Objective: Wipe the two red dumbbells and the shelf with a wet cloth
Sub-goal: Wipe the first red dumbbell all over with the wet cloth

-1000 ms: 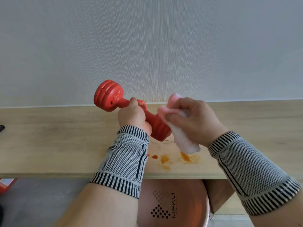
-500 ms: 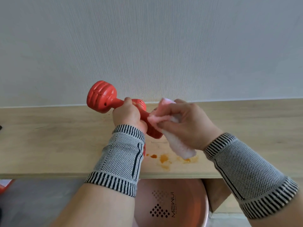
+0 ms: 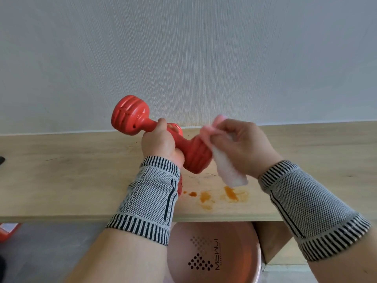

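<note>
My left hand (image 3: 161,144) grips the handle of a red dumbbell (image 3: 130,115) and holds it tilted above the wooden shelf (image 3: 61,170). My right hand (image 3: 242,148) pinches a pink-and-white cloth (image 3: 230,170) and presses it against the dumbbell's nearer head. A second red dumbbell (image 3: 175,129) lies on the shelf, mostly hidden behind my left hand and wrist. Both wrists wear grey striped bands.
Orange stains (image 3: 230,194) mark the shelf near its front edge, under the cloth. A pink basin (image 3: 234,252) stands on the floor below the shelf. A red object (image 3: 8,229) shows at the lower left. The wall rises right behind the shelf.
The held dumbbell and both hands shifted left and then back right. The cloth has rubbed over the nearer head and now sits on its right side.
</note>
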Tool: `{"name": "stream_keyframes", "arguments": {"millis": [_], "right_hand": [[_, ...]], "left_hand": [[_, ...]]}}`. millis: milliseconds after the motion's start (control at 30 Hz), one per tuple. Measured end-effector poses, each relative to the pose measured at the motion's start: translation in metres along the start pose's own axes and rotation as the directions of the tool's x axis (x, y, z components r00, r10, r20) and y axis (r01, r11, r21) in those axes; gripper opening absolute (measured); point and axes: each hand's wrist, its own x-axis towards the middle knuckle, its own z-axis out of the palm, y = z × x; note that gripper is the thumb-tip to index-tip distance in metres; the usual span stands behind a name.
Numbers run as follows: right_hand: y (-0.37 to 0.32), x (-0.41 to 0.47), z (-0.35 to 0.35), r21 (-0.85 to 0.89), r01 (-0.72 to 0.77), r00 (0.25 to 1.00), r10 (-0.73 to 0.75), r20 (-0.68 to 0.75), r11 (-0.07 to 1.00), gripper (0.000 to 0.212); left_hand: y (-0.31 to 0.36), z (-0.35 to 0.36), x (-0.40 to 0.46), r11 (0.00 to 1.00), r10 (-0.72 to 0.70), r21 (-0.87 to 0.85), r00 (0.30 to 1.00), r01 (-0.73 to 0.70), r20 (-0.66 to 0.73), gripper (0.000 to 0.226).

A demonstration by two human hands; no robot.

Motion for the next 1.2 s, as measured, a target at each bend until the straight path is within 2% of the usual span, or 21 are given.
{"name": "stream_keyframes", "arguments": {"millis": [100,167,200,267,333,433,600,667,800,967,1067,1200], "right_hand": [[0.007,0.002,-0.012,0.301,-0.159,0.982,0.182,-0.049,0.94,0.006],[0.008,0.003,-0.018,0.369,-0.118,0.98,0.169,-0.108,0.922,0.006],[0.007,0.003,-0.02,0.339,-0.059,0.98,0.118,-0.158,0.939,0.01],[0.003,0.002,-0.017,0.164,0.065,0.976,-0.029,-0.214,0.984,0.016],[-0.001,-0.002,-0.007,-0.044,0.174,0.967,-0.179,-0.182,0.984,0.004],[0.004,-0.008,0.006,-0.26,0.314,0.923,-0.358,-0.141,0.913,0.01],[0.009,-0.017,0.015,-0.395,0.47,0.839,-0.539,-0.079,0.789,0.019],[0.008,-0.019,0.018,-0.416,0.487,0.825,-0.56,-0.068,0.768,0.022],[0.012,-0.013,0.015,-0.415,0.42,0.837,-0.521,-0.165,0.807,0.022],[0.014,-0.015,0.017,-0.397,0.452,0.837,-0.534,-0.123,0.799,0.023],[0.018,-0.01,0.013,-0.383,0.388,0.854,-0.483,-0.192,0.838,0.02],[0.011,-0.016,0.02,-0.337,0.464,0.853,-0.516,-0.08,0.819,0.025]], "left_hand": [[0.002,0.002,-0.001,0.984,-0.035,-0.168,0.994,0.051,0.099,0.013],[0.003,0.004,-0.002,0.984,0.0,-0.176,0.992,0.022,0.122,0.008],[0.002,0.004,-0.002,0.985,0.035,-0.174,0.992,-0.014,0.118,0.009],[0.001,0.006,-0.002,0.985,0.113,-0.139,0.989,-0.099,0.1,0.011],[-0.002,0.007,-0.003,0.981,0.173,-0.105,0.981,-0.163,0.091,0.007],[-0.004,0.008,-0.006,0.975,0.219,-0.05,0.971,-0.215,0.091,0.008],[-0.001,0.005,-0.008,0.973,0.232,-0.026,0.97,-0.23,0.068,0.007],[0.0,0.005,-0.008,0.975,0.22,-0.028,0.973,-0.219,0.073,0.006],[-0.002,0.005,-0.009,0.98,0.199,0.019,0.978,-0.2,0.068,0.008],[-0.001,0.004,-0.007,0.977,0.188,0.093,0.98,-0.193,0.063,0.022],[-0.002,0.004,-0.008,0.974,0.188,0.115,0.98,-0.194,0.058,0.015],[-0.002,0.004,-0.007,0.972,0.187,0.137,0.981,-0.192,0.045,0.01]]}}
